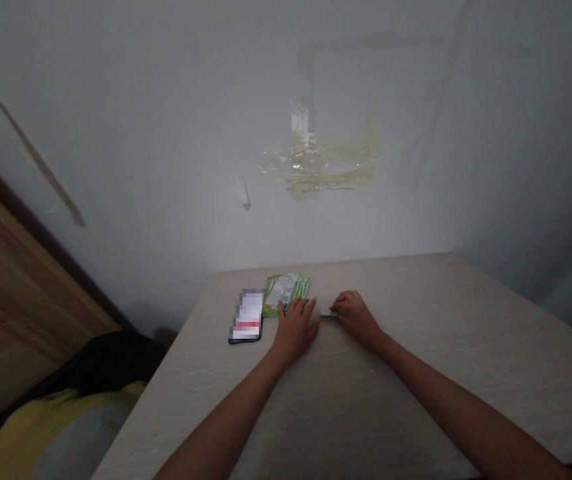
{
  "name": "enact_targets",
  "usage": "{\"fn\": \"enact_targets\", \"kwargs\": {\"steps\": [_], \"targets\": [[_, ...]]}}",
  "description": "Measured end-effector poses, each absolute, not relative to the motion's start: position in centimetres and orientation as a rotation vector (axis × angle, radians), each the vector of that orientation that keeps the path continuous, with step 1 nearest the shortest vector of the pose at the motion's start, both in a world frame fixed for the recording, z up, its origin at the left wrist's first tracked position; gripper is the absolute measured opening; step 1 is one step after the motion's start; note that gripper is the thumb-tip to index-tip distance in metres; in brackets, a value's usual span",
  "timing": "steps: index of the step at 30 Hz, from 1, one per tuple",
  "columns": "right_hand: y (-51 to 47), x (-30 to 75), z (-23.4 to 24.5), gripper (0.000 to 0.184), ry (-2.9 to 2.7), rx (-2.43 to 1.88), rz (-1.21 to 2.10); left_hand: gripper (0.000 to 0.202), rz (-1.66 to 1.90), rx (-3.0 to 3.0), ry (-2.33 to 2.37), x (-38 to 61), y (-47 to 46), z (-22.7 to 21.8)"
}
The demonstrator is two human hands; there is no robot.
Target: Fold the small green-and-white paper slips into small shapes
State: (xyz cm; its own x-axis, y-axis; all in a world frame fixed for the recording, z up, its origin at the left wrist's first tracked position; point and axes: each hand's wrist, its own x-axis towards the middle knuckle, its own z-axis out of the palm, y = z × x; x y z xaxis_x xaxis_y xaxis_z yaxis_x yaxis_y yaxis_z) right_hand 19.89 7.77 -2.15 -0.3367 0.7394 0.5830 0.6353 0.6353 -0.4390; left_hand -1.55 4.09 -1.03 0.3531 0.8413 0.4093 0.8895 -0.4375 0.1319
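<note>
My left hand [297,325] lies flat on the pale wooden table [416,347], fingers spread, its fingertips on the near edge of a stack of green cards [286,288]. My right hand [353,312] sits just to the right, fingers curled in a pinch on a small pale card [327,311] that lies on the tabletop between the two hands. A phone [247,316] with a lit screen rests on the table left of my left hand.
A white wall with old tape residue [316,163] rises right behind the table. A wooden panel [11,287] stands at far left. Dark and yellow fabric [66,407] lies below the table's left edge.
</note>
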Motion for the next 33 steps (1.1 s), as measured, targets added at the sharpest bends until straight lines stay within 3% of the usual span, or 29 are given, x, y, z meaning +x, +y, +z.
{"fn": "enact_targets", "kwargs": {"steps": [8,33], "targets": [[7.56,19.54,-2.47,0.034,-2.186,-0.99,0.207,0.029,-0.641,-2.498,-1.552,-1.76,3.79,-0.96],[8.03,19.74,-2.74,0.019,-2.167,-0.891,0.273,0.016,-0.758,-2.542,-1.607,-1.97,4.41,-1.24]]}}
